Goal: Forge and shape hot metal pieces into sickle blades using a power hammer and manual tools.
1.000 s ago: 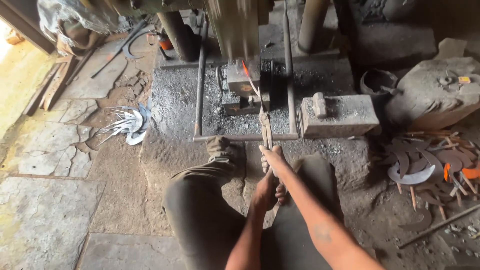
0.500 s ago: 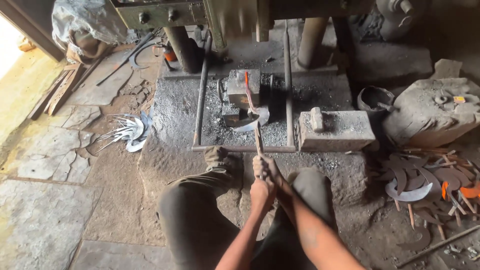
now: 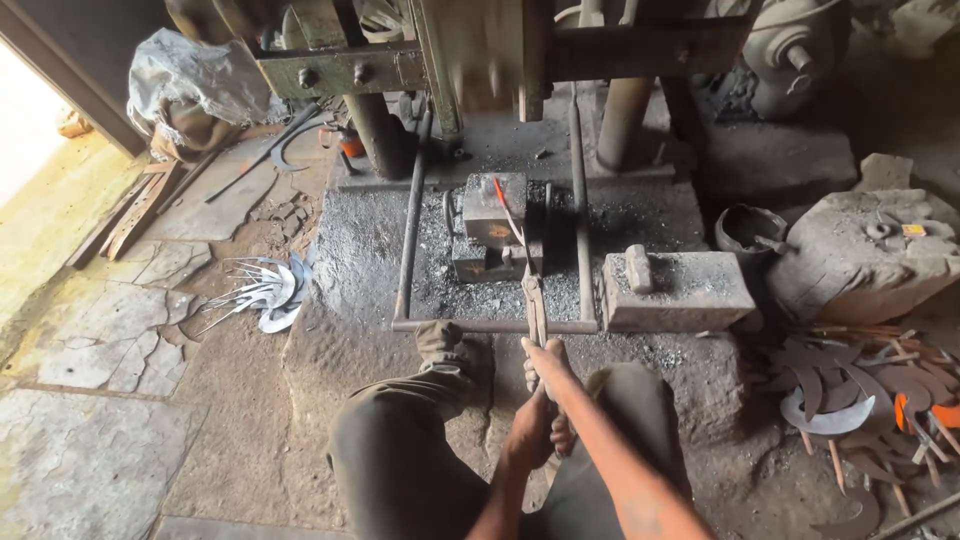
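Note:
Both my hands grip the handles of long iron tongs (image 3: 533, 300). My right hand (image 3: 546, 366) is higher on the handles, my left hand (image 3: 530, 432) just below it. The tong jaws hold a thin glowing orange metal strip (image 3: 504, 203) laid across the small anvil block (image 3: 494, 208) under the power hammer's ram (image 3: 480, 60), which looks blurred. My knees are bent and my left foot (image 3: 440, 345) rests against the metal foot bar (image 3: 470, 325).
A stone block with a hammer head (image 3: 672, 285) sits to the right of the anvil. Curved sickle blades lie in a pile at left (image 3: 258, 292) and another at right (image 3: 860, 400). A large stone (image 3: 870, 250) and a dark bowl (image 3: 748, 232) stand at right.
The view has drifted slightly and the tongs have shifted the glowing strip a little on the anvil. Both hands keep their grip on the handles.

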